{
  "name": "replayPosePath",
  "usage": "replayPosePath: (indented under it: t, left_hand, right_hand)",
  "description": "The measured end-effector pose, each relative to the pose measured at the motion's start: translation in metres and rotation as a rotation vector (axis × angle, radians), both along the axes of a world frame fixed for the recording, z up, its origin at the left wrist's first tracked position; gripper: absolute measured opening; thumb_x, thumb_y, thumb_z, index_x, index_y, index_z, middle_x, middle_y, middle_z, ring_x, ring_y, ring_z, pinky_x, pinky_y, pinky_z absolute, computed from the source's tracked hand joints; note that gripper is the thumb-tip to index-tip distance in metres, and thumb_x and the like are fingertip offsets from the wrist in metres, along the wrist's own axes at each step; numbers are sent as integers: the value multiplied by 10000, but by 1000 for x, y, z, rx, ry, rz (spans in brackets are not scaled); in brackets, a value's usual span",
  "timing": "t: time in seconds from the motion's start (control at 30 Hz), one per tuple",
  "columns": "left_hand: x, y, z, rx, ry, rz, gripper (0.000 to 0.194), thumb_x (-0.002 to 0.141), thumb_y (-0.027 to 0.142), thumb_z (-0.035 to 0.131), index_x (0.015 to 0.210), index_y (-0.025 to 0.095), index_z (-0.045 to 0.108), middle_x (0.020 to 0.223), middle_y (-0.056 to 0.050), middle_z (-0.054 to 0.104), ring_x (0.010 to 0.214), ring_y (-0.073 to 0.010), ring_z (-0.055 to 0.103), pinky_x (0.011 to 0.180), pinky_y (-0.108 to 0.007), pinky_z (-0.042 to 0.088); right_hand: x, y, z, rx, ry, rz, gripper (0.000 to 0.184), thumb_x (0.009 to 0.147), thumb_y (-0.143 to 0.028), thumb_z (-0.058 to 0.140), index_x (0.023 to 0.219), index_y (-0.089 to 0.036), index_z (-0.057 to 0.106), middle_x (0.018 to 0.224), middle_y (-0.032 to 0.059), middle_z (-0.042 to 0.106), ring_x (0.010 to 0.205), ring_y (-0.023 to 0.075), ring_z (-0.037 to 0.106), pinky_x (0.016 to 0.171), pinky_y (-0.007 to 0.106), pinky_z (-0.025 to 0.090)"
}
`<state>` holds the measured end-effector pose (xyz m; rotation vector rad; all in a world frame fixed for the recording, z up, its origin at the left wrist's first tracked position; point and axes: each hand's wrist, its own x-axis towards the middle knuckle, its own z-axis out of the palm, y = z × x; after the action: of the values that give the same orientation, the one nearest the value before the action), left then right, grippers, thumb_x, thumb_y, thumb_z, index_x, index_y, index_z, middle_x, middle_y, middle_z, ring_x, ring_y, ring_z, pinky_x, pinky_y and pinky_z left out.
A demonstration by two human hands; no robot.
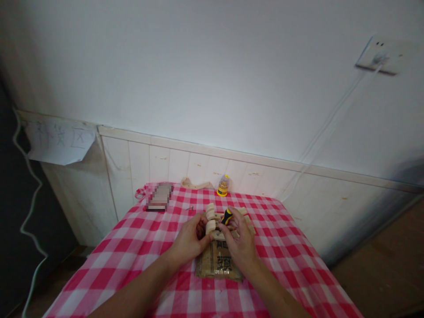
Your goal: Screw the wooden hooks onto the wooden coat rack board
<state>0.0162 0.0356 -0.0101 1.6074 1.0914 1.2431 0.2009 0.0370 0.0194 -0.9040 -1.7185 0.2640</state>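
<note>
My right hand [244, 240] is closed around the black and yellow handle of a screwdriver [227, 216], which leans down toward a pale wooden assembly [210, 227]. The thumb and fingers of my left hand [189, 238] grip the left side of that assembly, which has several curved slats. More of its slats show beyond my right hand. Under the wood lies a flattened piece of brown cardboard [217, 265] with dark printed characters. The screwdriver's tip is too small and too covered to make out.
A red and white checked cloth [278, 265] covers the table. Small metal screws [190, 208] lie beyond my left hand, near a blurred-out flat object [159, 197]. At the back edge stand a yellow-based clear container [223, 186] and a pale strip [197, 184], against the wall [198, 79].
</note>
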Motion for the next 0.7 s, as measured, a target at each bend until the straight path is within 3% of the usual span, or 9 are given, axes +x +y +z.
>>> replayPosePath:
  t: [0.4,0.53,0.7]
  left_hand:
    - [0,-1,2,6,29,15,280,799,304,749,928,219,515,686,63,547,576,-128,499,516,-231,334]
    - [-1,-1,3,1,32,20,296,806,338,767,924,217,523,696,57,554,583,-128,497,518,-232,334]
    - [0,-2,3,-4,7,16,320,804,385,774,914,220,523,699,57,549,578,-127,479,519,-237,328]
  right_hand:
    - [1,-2,3,59,-52,-51,432,933,-236,709,1356,-246,619,1138,94,776,929,240,783,805,371,672]
    - [3,-6,3,103,-96,-18,491,947,-173,645,1424,-262,571,1249,111,744,1032,252,772,884,398,666]
    - [6,-7,0,52,-103,34,516,977,-148,561,1480,-250,517,1291,128,722,1091,255,756,932,420,654]
